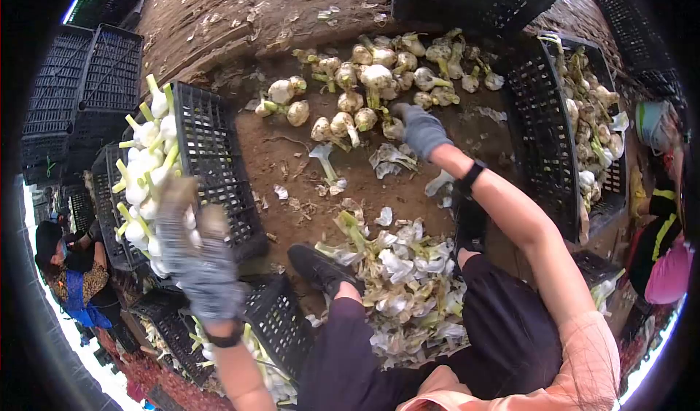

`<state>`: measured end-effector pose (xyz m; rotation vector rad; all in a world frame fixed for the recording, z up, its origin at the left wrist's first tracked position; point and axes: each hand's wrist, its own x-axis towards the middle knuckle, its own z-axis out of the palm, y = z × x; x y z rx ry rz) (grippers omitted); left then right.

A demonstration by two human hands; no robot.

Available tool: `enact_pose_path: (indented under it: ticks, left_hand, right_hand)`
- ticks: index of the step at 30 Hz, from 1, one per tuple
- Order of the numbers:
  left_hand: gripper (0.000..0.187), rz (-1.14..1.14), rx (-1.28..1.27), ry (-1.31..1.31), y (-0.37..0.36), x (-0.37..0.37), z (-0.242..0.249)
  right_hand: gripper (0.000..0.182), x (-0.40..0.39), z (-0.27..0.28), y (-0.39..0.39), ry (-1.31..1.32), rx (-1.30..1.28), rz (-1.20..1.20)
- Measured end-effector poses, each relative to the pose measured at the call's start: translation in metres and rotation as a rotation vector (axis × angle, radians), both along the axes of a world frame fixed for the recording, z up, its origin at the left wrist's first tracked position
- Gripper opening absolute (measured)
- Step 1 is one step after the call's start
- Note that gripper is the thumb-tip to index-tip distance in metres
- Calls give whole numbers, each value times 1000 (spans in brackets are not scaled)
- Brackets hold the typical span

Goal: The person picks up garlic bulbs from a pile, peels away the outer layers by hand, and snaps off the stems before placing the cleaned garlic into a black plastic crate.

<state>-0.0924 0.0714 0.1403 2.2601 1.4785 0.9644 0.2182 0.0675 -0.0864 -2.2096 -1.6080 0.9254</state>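
R hand [421, 129], gloved, fingers curled on a bulb [394, 128] at the pile [379, 76] edge; L hand [195, 254] blurred beside the crate [219, 170] w/ trimmed bulbs [146, 170], fingers' state can't tell. Peelings [405, 280] heaped betw. legs; another person [660, 214] at far-right crate [547, 134].

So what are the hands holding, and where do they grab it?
The right hand reaches into the loose garlic pile; whether it grips a bulb cannot be told. The left hand, blurred, is by the crate of peeled bulbs; no held thing shows.

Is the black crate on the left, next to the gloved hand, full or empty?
Partly full. The black crate holds white bulbs with green stalks, stacked along one side; bare lattice shows beside them.
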Motion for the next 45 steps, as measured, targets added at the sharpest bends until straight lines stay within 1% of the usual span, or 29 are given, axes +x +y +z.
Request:
enact_pose_path:
  ticks: [1, 3, 5, 7, 8, 9, 10, 11, 12, 14, 15, 17, 18, 19, 21, 22, 23, 25, 28, 30, 32, 34, 35, 37, 38, 39, 41, 42, 45]
  left_hand:
    - [38, -124, -59, 9, -13, 17, -8]
    - [39, -242, -274, 11, -28, 45, -29]
    - [45, -267, -611, -328, -40, 66, -68]
    - [59, -121, -932, -671, -55, 81, -119]
    - [59, -116, -938, -681, -59, 85, -145]
    - [66, -121, -965, -720, -62, 89, -170]
    - [74, -124, -990, -759, -64, 93, -181]
    - [74, -119, -992, -765, -63, 98, -182]
    - [77, -177, -978, -799, -63, 102, -182]
    - [78, -211, -1011, -952, -69, 108, -176]
    - [78, -214, -1014, -949, -70, 108, -172]
    - [76, -209, -1088, -1101, -72, 108, -164]
    - [74, -210, -1066, -1105, -73, 109, -160]
    - [74, -209, -1066, -1106, -73, 109, -155]
    - [74, -219, -975, -973, -72, 109, -149]
    - [74, -217, -975, -975, -73, 109, -149]
    - [73, -199, -1000, -994, -74, 108, -150]
    - [72, -180, -1026, -1012, -75, 107, -149]
    - [72, -170, -1089, -1031, -75, 103, -145]
    - [71, -241, -1201, -1104, -73, 100, -145]
    - [69, -261, -1210, -1136, -73, 100, -148]
    - [63, -274, -1262, -1232, -75, 102, -145]
    - [63, -273, -1262, -1232, -77, 100, -145]
    - [58, -111, -1477, -1389, -81, 94, -145]
    - [53, 35, -1518, -1339, -78, 99, -142]
    - [53, 37, -1520, -1340, -75, 98, -140]
    - [55, 50, -1581, -1319, -67, 93, -137]
    - [56, 180, -1623, -1250, -65, 98, -138]
    - [54, 245, -1730, -1242, -62, 93, -146]
  right_hand:
    - [54, -3, 2, 9, -35, -90, 35]
    - [53, -2, -24, 18, -54, -47, 69]
    - [54, -2, -41, 15, -77, -13, 102]
    - [51, -3, -48, -1, 279, 59, -121]
    - [52, -5, -51, -9, 490, 69, -164]
    - [52, -8, -36, -18, 483, 61, -160]
    - [52, -13, -5, -27, 650, -74, -229]
    - [51, -18, 20, -36, 817, -211, -300]
    - [51, -22, 31, -46, 816, -217, -301]
    - [49, -28, 47, -62, 858, 79, -88]
    - [49, -29, 55, -63, 859, 80, -93]
    - [42, -33, 67, -63, 774, -35, -129]
    - [37, -40, 69, -67, 1041, 29, -231]
    - [37, -42, 71, -68, 1040, 29, -231]
    - [35, -43, 75, -68, 820, 109, -150]
    - [34, -45, 71, -67, 836, 224, -117]
    - [34, -44, 71, -66, 835, 222, -116]
    - [32, -41, 75, -66, 677, 255, -38]
    - [31, -39, 79, -69, 629, 227, -10]
    - [30, -36, 78, -71, 649, 223, 6]
    - [29, -34, 76, -73, 670, 220, 23]
    - [27, -33, 70, -75, 941, 142, -13]
    - [27, -33, 70, -76, 942, 142, -12]
    - [27, -30, 69, -80, 936, 189, 36]
    - [28, -29, 68, -81, 881, 96, 38]
    - [28, -29, 68, -82, 881, 93, 38]
    - [29, -34, 71, -87, 635, 306, 285]
    - [30, -37, 69, -90, 581, 386, 301]
    - [29, -34, 82, -91, 524, 317, 407]
